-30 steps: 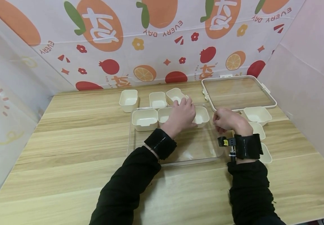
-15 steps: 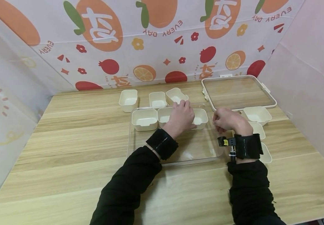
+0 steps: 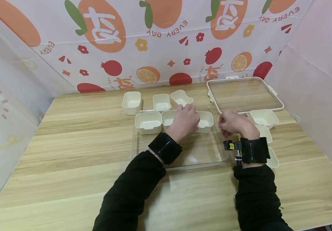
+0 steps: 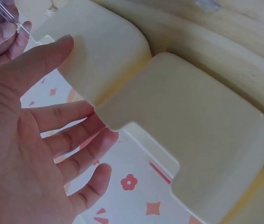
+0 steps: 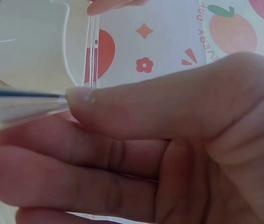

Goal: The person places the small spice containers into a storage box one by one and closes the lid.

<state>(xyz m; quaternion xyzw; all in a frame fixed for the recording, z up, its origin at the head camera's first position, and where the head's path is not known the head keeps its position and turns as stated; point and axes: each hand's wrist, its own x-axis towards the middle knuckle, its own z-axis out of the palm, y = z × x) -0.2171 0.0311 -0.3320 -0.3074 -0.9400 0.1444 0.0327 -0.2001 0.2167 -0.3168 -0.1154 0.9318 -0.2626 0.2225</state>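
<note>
Tray (image 3: 200, 149) in right hand's (image 3: 236, 123) pinch (left hand (image 3: 184, 120) loose against bin (image 4: 107, 53))

Glossy clear-plast. tray (image 3: 196, 149), smooth plast. cups (image 3: 148, 124), wood-grain tbl (image 3: 68, 154)

Fruit-print cloth (image 3: 166, 41) (oranges included) hangs behind a wood-grain table (image 3: 68, 179).

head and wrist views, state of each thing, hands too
Clear box, open
Lid, off, lying beyond the box to the right
Cups in the box, open side up
Cups behind the box, open side up, look empty
Cups at the right, open side up, partly hidden
Left hand, fingers extended at the cups in the box
Right hand, pinches the box's edge
</note>
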